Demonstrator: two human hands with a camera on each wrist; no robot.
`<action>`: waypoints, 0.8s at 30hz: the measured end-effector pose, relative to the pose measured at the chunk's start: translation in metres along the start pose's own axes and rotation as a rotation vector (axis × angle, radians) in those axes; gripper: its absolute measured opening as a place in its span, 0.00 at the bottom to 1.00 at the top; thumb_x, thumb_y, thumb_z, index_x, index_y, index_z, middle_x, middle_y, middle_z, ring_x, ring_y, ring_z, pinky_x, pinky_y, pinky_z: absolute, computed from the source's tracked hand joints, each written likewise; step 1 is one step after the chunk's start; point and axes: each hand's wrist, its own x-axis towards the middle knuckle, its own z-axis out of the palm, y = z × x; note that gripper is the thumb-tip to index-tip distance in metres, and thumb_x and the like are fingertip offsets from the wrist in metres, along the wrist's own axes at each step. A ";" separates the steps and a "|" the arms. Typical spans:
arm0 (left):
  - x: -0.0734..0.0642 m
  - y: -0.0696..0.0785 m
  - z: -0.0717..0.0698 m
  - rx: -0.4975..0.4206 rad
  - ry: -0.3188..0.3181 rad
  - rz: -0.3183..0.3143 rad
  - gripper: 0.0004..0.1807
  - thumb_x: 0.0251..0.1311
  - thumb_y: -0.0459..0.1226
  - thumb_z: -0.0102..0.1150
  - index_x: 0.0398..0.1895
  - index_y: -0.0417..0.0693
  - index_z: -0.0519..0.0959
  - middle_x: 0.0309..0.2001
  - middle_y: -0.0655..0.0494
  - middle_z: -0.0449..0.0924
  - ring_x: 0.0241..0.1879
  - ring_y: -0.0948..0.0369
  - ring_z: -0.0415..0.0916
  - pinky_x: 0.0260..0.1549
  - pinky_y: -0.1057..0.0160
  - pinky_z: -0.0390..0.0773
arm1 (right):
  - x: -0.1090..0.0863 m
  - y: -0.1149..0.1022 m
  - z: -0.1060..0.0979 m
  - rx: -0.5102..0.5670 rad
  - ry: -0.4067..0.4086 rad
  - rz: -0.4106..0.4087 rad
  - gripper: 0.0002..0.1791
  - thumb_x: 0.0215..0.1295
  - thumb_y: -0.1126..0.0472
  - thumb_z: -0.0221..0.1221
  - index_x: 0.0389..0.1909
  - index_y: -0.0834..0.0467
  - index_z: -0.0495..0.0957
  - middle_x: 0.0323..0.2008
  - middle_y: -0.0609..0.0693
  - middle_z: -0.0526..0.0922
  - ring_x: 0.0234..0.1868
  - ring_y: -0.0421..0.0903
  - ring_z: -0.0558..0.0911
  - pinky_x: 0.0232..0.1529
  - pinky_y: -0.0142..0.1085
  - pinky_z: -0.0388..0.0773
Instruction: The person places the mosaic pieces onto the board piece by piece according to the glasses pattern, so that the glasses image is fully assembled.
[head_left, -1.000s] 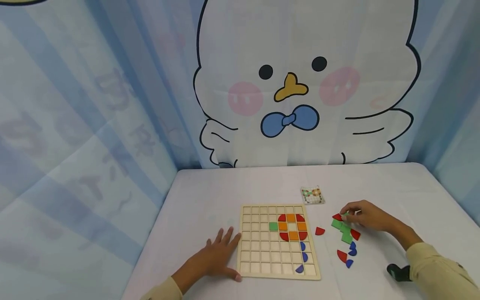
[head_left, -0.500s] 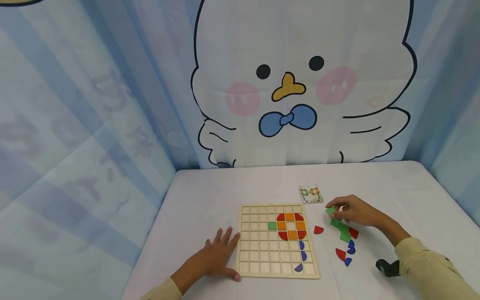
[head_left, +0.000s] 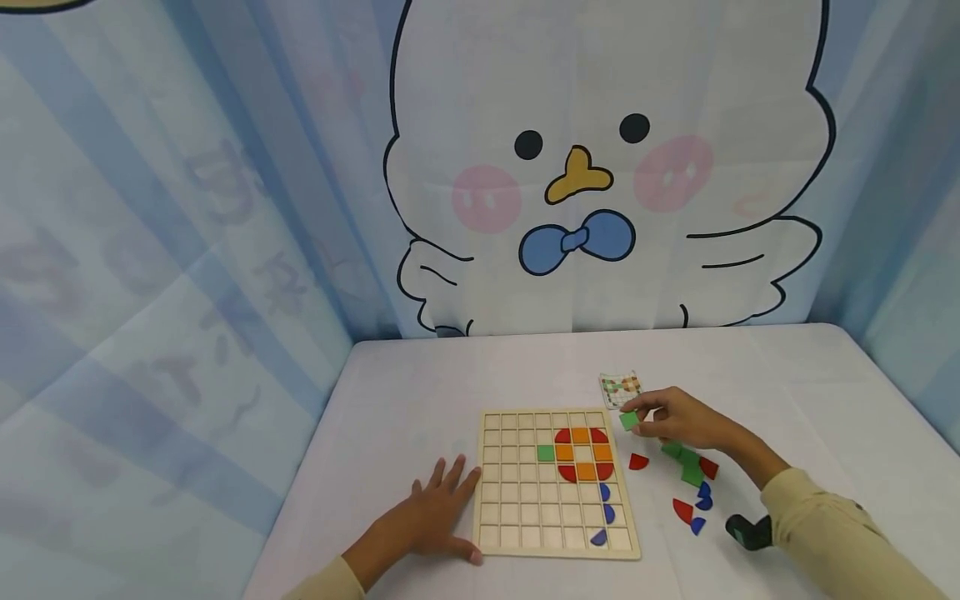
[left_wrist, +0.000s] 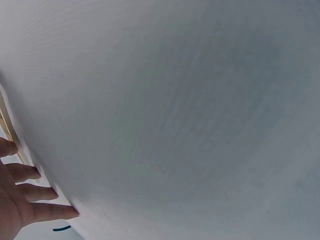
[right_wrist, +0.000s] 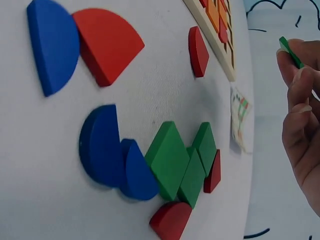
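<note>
My right hand [head_left: 678,419] pinches a green square tile [head_left: 628,420] between thumb and fingers, above the table near the board's upper right corner. In the right wrist view the same green tile [right_wrist: 291,52] appears edge-on at the fingertips. Spread fingers of my left hand [head_left: 431,512] rest at the left edge of the wooden grid board [head_left: 510,493]. Orange squares [head_left: 580,435] and red quarter-circles [head_left: 567,473] ring one bare cell on the board, with a green square [head_left: 545,452] to their left. Blue half-circles [head_left: 609,514] lie down its right side.
Right of the board lie loose green squares [right_wrist: 170,160], red quarter-circles [right_wrist: 107,42] and blue half-circles [right_wrist: 102,145]. A small pattern card [head_left: 619,389] sits behind the board. A dark object [head_left: 748,532] is by the right sleeve. A printed curtain [head_left: 480,292] closes off the back.
My right hand has lifted the green square tile from the loose pieces and carried it leftward toward the board and card. The left hand has stayed at the board's edge.
</note>
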 end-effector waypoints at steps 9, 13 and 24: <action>0.001 0.002 -0.003 -0.008 -0.014 -0.010 0.66 0.39 0.75 0.64 0.81 0.57 0.51 0.81 0.43 0.42 0.78 0.35 0.42 0.63 0.27 0.61 | 0.015 -0.011 0.016 -0.033 0.065 -0.001 0.21 0.64 0.60 0.67 0.56 0.63 0.80 0.35 0.51 0.77 0.22 0.42 0.74 0.26 0.32 0.78; -0.001 0.003 -0.003 -0.013 -0.017 -0.014 0.66 0.40 0.74 0.64 0.81 0.57 0.51 0.81 0.43 0.42 0.78 0.35 0.42 0.64 0.27 0.61 | 0.020 -0.017 0.024 -0.014 0.068 -0.015 0.19 0.64 0.60 0.67 0.54 0.62 0.81 0.35 0.51 0.77 0.21 0.40 0.72 0.24 0.33 0.78; -0.002 0.002 -0.004 -0.024 -0.004 0.001 0.67 0.40 0.74 0.64 0.81 0.55 0.50 0.81 0.41 0.42 0.78 0.34 0.42 0.63 0.26 0.60 | 0.036 -0.033 0.050 0.001 0.047 -0.066 0.20 0.65 0.60 0.66 0.55 0.65 0.81 0.35 0.50 0.79 0.22 0.40 0.74 0.25 0.30 0.76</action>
